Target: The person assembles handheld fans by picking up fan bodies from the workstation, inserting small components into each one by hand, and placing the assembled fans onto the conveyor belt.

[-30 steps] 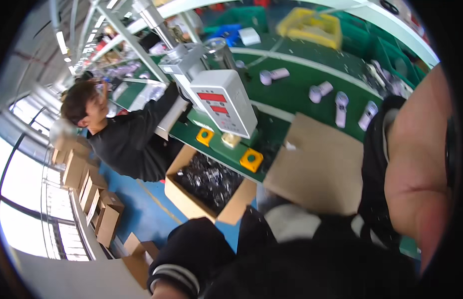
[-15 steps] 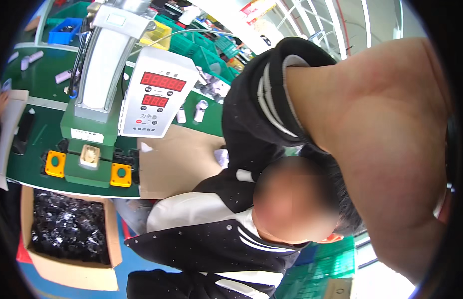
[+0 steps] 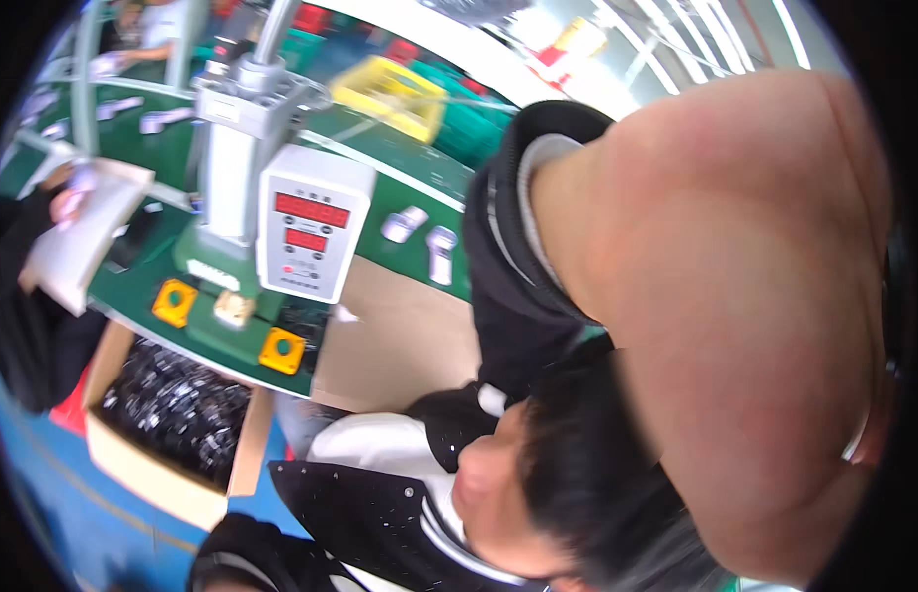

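Note:
Neither of my own hands can be made out. A bare hand and wrist (image 3: 745,296) fill the right side, very close to the camera, with the fingers out of view. A dark sleeve cuff (image 3: 508,227) joins it to a person in a black and white jacket (image 3: 345,498), whose dark-haired head is bent below that arm. At the left edge another person's hand (image 3: 66,205) holds a pale purple object (image 3: 82,183), blurred, over a light cardboard tray (image 3: 114,222).
A green bench press (image 3: 227,168) carries a white counter box (image 3: 316,222), with yellow button boxes (image 3: 173,302) in front. Pale purple devices (image 3: 440,255) lie on the green bench beside a cardboard sheet (image 3: 400,335). Below stands a carton (image 3: 163,493) of black parts (image 3: 183,405). A yellow crate (image 3: 390,94) is behind.
The view has swung, bringing the press to the right and more of the left-hand person into sight. The jacketed person's head has turned and sits lower; the close hand remains at the right.

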The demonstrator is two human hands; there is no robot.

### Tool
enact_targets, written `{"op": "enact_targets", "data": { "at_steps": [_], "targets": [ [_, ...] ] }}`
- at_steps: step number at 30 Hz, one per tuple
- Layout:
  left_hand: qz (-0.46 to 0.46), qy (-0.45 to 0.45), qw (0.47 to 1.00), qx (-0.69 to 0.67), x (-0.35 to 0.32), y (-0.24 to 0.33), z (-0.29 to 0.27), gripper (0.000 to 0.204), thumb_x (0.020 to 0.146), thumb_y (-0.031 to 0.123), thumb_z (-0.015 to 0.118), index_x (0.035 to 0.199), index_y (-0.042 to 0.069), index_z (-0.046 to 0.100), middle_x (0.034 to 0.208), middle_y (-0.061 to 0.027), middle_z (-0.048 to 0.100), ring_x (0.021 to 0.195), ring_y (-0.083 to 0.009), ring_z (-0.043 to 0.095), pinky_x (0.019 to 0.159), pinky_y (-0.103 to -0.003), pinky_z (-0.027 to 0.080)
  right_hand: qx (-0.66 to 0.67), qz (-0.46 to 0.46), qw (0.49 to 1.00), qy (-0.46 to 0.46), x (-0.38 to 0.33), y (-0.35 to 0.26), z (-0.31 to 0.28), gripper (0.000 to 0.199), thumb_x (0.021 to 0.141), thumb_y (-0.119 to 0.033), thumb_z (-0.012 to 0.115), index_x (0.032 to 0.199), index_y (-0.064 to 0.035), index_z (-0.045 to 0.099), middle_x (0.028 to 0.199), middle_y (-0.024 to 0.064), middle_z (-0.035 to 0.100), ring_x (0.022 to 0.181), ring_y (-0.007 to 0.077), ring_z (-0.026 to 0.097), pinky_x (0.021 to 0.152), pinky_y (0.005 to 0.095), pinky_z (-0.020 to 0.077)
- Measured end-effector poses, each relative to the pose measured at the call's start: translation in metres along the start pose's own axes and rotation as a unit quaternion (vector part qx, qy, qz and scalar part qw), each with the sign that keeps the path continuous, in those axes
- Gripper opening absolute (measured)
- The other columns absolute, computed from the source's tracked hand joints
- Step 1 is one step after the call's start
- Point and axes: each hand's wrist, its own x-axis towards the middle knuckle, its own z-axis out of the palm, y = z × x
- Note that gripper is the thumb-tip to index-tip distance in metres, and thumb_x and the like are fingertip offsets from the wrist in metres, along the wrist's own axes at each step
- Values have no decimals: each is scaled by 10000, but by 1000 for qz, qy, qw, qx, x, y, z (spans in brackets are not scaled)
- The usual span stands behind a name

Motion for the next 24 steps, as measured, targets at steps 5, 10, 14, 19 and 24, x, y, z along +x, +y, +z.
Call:
{"op": "enact_targets", "data": {
  "at_steps": [5,10,14,19,24],
  "targets": [
    [-11,-47,996,-74,14,87,12,189,950,201,432,1092,119,526,1024,-44,522,785,-188,489,741,-326,446,111,-107,987,44,-21,36,-55,433,948,-236,480,1340,-62,422,1207,146,542,1056,258,543,866,390,461],
    [-134,-15,968,-211,-53,179,109,184,936,176,459,1077,99,549,1005,-54,548,794,-193,516,745,-321,456,14,-153,986,65,-88,62,-121,435,946,-238,481,1341,-65,418,1208,148,539,1062,262,540,868,397,462],
    [-212,32,885,-413,-101,226,239,180,925,157,481,1065,84,568,990,-61,569,801,-197,537,749,-317,464,-149,-149,976,52,-107,63,-171,437,945,-240,481,1342,-68,415,1208,150,536,1067,266,538,871,403,463],
    [-220,-39,774,-592,-171,246,362,175,911,132,509,1050,65,591,972,-70,595,810,-203,563,753,-312,475,-274,-156,942,117,-141,72,-176,438,944,-242,482,1342,-72,412,1209,152,533,1074,270,535,874,411,463],
    [-250,-229,687,-643,-186,216,323,171,897,108,536,1035,45,614,953,-80,621,819,-208,590,757,-307,485,-281,-155,918,232,-202,77,-168,440,943,-244,482,1343,-76,408,1209,154,529,1080,274,532,876,418,464]
  ]
}}
